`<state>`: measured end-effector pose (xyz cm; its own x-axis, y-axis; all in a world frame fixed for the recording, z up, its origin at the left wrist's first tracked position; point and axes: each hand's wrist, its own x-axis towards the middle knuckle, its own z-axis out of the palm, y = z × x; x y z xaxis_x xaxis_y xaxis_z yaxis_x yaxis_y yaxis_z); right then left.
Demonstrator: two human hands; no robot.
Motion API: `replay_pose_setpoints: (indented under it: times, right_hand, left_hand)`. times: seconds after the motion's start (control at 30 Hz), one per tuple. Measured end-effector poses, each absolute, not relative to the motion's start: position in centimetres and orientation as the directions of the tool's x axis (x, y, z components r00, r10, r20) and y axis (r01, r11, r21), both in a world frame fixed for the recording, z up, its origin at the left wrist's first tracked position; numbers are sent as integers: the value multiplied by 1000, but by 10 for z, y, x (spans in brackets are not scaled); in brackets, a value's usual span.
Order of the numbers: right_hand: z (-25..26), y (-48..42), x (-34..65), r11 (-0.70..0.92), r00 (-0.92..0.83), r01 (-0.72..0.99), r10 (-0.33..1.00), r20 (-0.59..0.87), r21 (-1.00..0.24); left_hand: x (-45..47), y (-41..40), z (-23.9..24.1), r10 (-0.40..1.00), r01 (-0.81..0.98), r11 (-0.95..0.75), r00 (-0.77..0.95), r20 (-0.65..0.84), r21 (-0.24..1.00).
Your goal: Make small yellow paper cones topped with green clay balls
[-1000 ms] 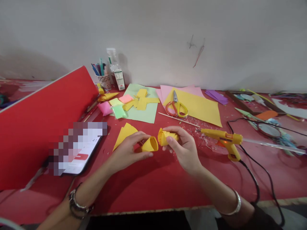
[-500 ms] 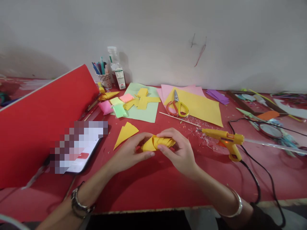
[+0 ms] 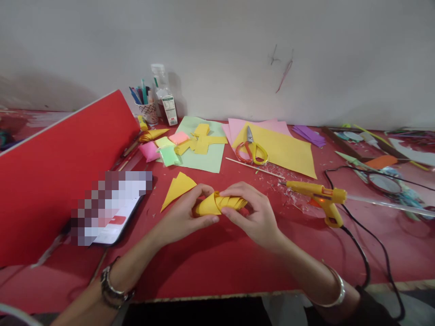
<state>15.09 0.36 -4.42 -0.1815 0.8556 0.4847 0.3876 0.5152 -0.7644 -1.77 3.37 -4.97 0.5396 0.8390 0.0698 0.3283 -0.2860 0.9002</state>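
Observation:
A roll of layered yellow paper (image 3: 208, 205) lies sideways between my two hands, just above the red table. My left hand (image 3: 185, 213) closes round its left end, fingers over the top and thumb below. On the right end, my right hand (image 3: 254, 210) grips the overlapping folds, thumb on the near side. The palms hide both ends of the roll. Just beyond my left hand, folded yellow paper triangles (image 3: 177, 189) lie on the table. A yellow glue gun (image 3: 317, 192) rests on its side to the right of my right hand, its small light glowing orange.
Scissors (image 3: 252, 147) lie on a yellow sheet (image 3: 288, 156) at the back, near a thin stick (image 3: 254, 168). A phone (image 3: 118, 222) leans by a red board (image 3: 68, 167) on the left. The gun's black cable (image 3: 362, 253) runs down the right side.
The left part of the yellow roll has shifted left and shows wider between my hands. My hands have barely moved and keep their hold.

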Motion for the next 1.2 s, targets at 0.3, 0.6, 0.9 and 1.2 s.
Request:
replay_pose_setpoints:
  times: [0.3, 0.6, 0.9, 1.2]
  right_hand:
    - [-44, 4, 152, 562, -223, 421, 825, 519, -712]
    - [-43, 5, 152, 546, -213, 423, 835, 507, -723]
    - [-45, 6, 153, 658, -267, 466, 742, 615, -591]
    - [-43, 4, 154, 665, -300, 494, 735, 608, -561]
  left_hand:
    - [-19, 34, -53, 815, 358, -420, 553, 173, 834]
    - [-20, 36, -63, 785, 427, -561, 548, 291, 709]
    - [-20, 36, -59, 758, 422, -599, 574, 310, 681]
    - [-22, 36, -58, 735, 393, -646, 552, 393, 655]
